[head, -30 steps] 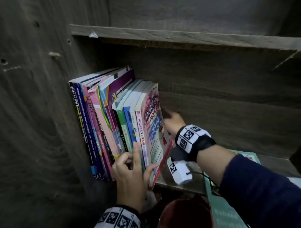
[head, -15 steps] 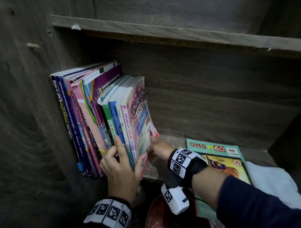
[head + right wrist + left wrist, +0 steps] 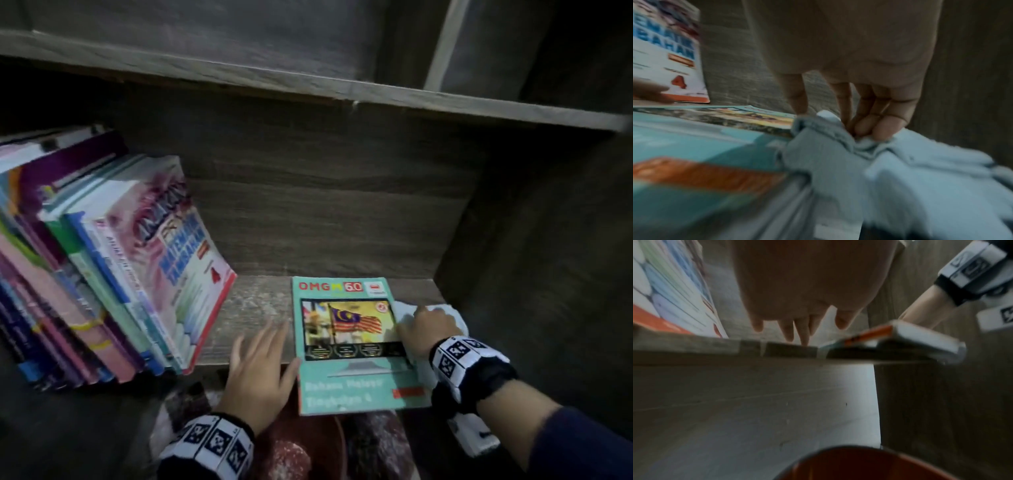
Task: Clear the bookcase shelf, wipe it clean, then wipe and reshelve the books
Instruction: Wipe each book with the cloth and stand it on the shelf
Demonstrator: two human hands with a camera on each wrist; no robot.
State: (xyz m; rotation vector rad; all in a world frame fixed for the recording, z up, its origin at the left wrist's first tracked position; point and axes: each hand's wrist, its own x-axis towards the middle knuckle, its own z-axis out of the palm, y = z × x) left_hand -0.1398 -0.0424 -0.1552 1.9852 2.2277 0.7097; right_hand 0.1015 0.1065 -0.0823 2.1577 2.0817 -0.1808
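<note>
Dusty shelf [image 3: 253, 308] ahead. My right hand [image 3: 424, 329] pinches the cloth [image 3: 900, 170]; left hand [image 3: 260, 370] fingers spread. Steady the teal book [image 3: 356, 383], wipe outward.

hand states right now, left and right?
Left hand: open, fingers spread, holding nothing, beside the teal book.
Right hand: fingers pinching the white cloth at the book's right edge.

Leaning books [image 3: 113, 260] stand at the shelf's [image 3: 253, 308] left end; right of them, apart, a flat book [image 3: 349, 346] overhangs the front edge; a cloth [image 3: 442, 315] lies touching its right side; a bowl [image 3: 318, 452] sits below, before the shelf.
</note>
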